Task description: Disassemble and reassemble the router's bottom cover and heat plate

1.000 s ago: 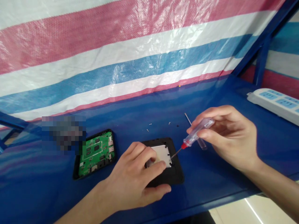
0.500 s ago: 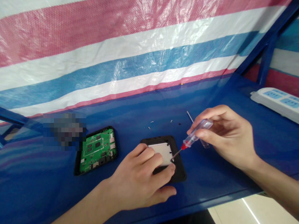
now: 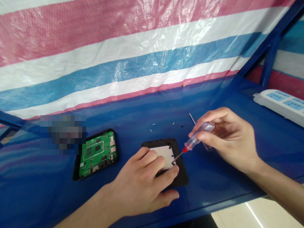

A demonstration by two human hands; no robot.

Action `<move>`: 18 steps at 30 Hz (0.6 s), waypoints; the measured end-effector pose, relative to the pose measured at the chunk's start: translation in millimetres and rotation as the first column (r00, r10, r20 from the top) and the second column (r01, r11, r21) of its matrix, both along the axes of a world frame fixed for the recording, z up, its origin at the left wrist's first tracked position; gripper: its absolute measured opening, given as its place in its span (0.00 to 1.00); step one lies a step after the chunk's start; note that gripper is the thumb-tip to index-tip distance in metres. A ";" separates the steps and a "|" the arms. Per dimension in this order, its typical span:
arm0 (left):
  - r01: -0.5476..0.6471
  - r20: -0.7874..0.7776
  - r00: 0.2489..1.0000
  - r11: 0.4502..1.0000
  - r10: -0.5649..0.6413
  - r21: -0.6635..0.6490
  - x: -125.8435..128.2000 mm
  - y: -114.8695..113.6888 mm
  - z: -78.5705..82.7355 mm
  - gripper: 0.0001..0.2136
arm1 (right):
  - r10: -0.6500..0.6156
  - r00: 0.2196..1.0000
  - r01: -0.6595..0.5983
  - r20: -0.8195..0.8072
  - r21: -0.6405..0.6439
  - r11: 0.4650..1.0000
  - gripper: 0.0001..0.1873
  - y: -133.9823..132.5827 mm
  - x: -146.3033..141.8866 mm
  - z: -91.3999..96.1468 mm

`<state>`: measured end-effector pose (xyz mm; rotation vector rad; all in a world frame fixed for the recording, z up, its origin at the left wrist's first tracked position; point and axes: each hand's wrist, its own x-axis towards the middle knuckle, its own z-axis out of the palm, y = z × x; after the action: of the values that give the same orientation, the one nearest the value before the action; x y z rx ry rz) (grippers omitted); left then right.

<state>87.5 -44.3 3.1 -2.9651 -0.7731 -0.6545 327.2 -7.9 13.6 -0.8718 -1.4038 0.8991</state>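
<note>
My left hand (image 3: 140,182) lies over a black plastic casing (image 3: 181,179), its fingers pressing on the casing's white plate (image 3: 163,155) and hiding the plate's lower left part. My right hand (image 3: 228,139) pinches a small screwdriver (image 3: 196,137) with a clear handle and red collar. Its metal tip touches the plate's lower right corner, by a notch in the casing. A second clear-handled tool (image 3: 205,145) lies partly under my right hand. Several tiny screws (image 3: 153,124) lie on the table beyond the casing. To the left sits a green circuit board (image 3: 96,155) in a black casing half.
The blue work table (image 3: 213,186) has its front edge at lower right, with a pale floor beyond. A white power strip (image 3: 279,106) stands at right. A striped red, white and blue tarp (image 3: 142,57) hangs along the back. A pixelated patch (image 3: 63,134) hides something at left.
My left hand has shifted right across the plate, its fingers now reaching the lower right side. The screwdriver tip stays at the same corner. The view has tilted slightly.
</note>
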 end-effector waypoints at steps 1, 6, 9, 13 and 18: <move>-0.002 -0.003 1.000 1.000 0.002 -0.002 0.2 -0.2 -0.1 0.13 | 0.001 1.000 -0.001 0.002 -0.002 1.000 0.13 -0.2 0.0 0.0; 0.000 0.018 1.000 1.000 0.000 0.002 1.9 -1.1 -2.3 0.15 | 0.010 1.000 -0.010 -0.004 -0.004 1.000 0.13 -0.7 -1.4 0.6; 0.001 0.026 1.000 1.000 -0.001 0.004 2.1 -1.2 -4.1 0.17 | 0.009 1.000 -0.009 -0.011 0.002 1.000 0.13 -0.2 -1.7 -0.1; 0.006 0.036 0.999 1.000 -0.006 0.006 2.1 -1.0 -4.9 0.16 | 0.002 1.000 -0.002 0.005 0.017 1.000 0.13 0.9 0.1 -1.1; 0.010 0.053 0.999 1.000 -0.011 0.005 2.3 -1.8 -3.8 0.14 | -0.003 0.999 0.002 0.037 0.042 0.999 0.13 2.2 2.5 0.8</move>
<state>89.9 -46.0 -0.8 -2.9607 -0.7585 -0.7371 329.7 -5.7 14.4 -0.8623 -1.4480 0.8528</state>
